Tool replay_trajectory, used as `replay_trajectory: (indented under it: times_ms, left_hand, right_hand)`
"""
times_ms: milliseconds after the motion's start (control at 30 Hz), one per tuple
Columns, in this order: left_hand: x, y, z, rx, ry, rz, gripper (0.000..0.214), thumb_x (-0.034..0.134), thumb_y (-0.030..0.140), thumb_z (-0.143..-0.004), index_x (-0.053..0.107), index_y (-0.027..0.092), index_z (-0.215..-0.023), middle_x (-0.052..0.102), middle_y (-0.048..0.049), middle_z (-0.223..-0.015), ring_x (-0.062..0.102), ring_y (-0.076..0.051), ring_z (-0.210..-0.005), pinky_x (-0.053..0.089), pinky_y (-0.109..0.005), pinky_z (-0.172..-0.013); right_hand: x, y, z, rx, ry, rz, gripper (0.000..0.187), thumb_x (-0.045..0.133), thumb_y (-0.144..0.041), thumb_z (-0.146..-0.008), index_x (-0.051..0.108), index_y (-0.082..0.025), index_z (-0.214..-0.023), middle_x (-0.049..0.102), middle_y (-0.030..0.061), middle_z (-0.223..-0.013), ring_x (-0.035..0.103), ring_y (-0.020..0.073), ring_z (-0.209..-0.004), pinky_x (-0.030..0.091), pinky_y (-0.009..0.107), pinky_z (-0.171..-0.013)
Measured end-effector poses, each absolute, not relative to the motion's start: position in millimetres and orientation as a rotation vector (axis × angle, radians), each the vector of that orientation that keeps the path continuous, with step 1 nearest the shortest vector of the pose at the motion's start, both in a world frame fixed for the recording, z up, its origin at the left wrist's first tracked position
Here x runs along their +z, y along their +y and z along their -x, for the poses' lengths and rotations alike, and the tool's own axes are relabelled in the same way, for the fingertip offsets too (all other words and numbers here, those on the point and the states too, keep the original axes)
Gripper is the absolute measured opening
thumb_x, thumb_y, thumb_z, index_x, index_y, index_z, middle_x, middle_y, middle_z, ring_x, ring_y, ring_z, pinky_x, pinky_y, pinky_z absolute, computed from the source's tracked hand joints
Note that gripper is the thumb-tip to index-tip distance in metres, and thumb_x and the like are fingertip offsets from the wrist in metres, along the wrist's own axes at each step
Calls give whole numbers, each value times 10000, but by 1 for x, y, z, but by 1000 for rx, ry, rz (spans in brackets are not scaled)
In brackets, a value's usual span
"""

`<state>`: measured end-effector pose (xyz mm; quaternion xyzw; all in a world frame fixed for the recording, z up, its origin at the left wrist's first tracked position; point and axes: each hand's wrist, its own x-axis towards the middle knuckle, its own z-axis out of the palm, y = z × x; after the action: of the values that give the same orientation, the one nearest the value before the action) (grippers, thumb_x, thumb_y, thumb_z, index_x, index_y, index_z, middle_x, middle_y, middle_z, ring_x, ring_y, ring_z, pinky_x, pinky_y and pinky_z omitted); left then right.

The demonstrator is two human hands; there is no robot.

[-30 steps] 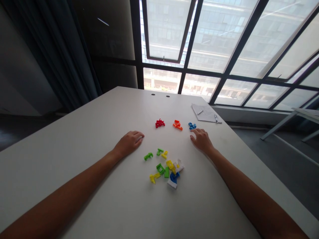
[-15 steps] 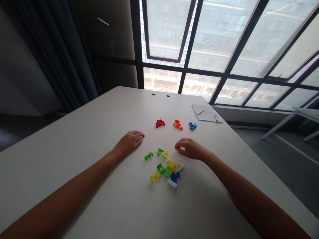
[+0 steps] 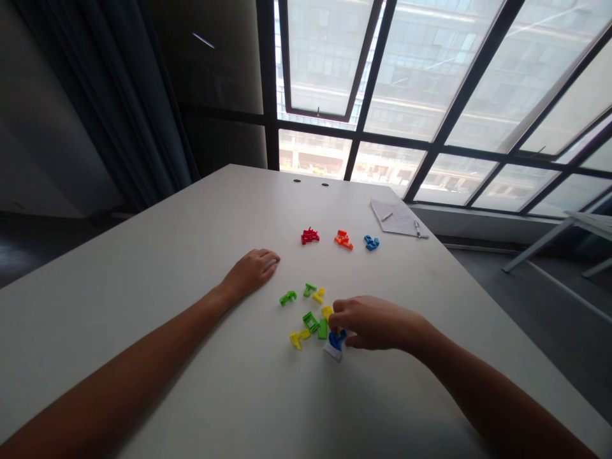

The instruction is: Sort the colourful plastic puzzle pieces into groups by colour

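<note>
**Reaching down with the right hand [image 3: 377, 322] over mixed plastic pieces**

Head view: the right hand's fingers curl inward over the pile; the knuckles hide the tips, so whether they pinch anything cannot be told. From them, a bright yellow plastic piece [image 3: 327, 312] lies at ten o'clock, partly covered, its visible part slanting from eleven to five. A deep blue plastic piece [image 3: 336, 339] sits at six o'clock, a white plastic block [image 3: 333, 352] just beyond, tilted ten to four. At eight o'clock, a green rectangular plastic block [image 3: 322, 328] points twelve to six. The left hand [image 3: 251, 271], farther off at ten o'clock, rests on the white tabletop [image 3: 191, 255], fingers loosely bent, anything beneath them hidden.

Half a second earlier, the right hand hung at one o'clock from the pile and a whitish piece showed beside the yellow one; now the hand covers that spot. The left hand has kept its place.
</note>
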<state>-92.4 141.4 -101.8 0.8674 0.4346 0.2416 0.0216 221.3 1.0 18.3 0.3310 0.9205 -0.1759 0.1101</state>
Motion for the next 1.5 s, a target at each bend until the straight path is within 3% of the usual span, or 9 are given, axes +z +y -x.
replay_trajectory:
  times_ms: [267, 467, 733, 933, 1200, 1500]
  left_hand:
    - [-106, 145, 94, 776, 1335, -2660, 304, 485, 343, -955, 715, 232, -1120, 711, -78, -1177, 639, -260, -1082, 491, -415, -1018]
    - [-104, 143, 93, 748, 1347, -2682, 310, 468, 336, -966, 707, 224, -1128, 707, -79, -1187, 632, -263, -1085, 493, -418, -1012]
    - [-102, 143, 93, 761, 1334, -2680, 317, 467, 338, -956, 713, 222, -1118, 710, -84, -1175, 637, -263, -1077, 496, -428, -1010]
    - [-102, 142, 92, 769, 1341, -2671, 332, 458, 357, -956, 716, 221, -1115, 712, -87, -1168, 639, -260, -1063, 500, -423, -1002]
    - [-102, 143, 93, 773, 1332, -2669, 333, 457, 363, -954, 720, 224, -1104, 714, -88, -1162, 641, -260, -1067, 498, -427, -1013]
    - [-104, 145, 94, 755, 1337, -2692, 325, 450, 350, -963, 714, 225, -1107, 712, -82, -1172, 642, -259, -1067, 499, -422, -1010]
  right_hand:
    - [17, 2, -217, -490, 2740, -941, 142, 702, -176, -864, 703, -194, -1004, 692, 59, -1022, 652, 173, -810, 449, 259, -662]
    - [24, 17, -230, -706, 2917, -1024, 166, 645, -257, -940, 700, -207, -1088, 706, 56, -1014, 647, 142, -802, 466, 232, -691]
    - [-20, 87, -304, -578, 2852, -1813, 200, 588, -345, -921, 703, -188, -965, 722, 34, -806, 632, 156, -705, 468, 262, -676]
    - [-57, 116, -369, -791, 2530, -2208, 266, 561, -401, -901, 706, -180, -928, 753, 59, -810, 679, 179, -708, 493, 269, -656]
    - [-73, 126, -397, -296, 2376, -2503, 282, 534, -393, -940, 728, -188, -927, 765, 60, -834, 698, 203, -768, 468, 291, -740]
    - [-93, 123, -381, 261, 2351, -2686, 334, 466, -420, -989, 698, -184, -949, 744, 100, -863, 669, 229, -777, 435, 300, -700]
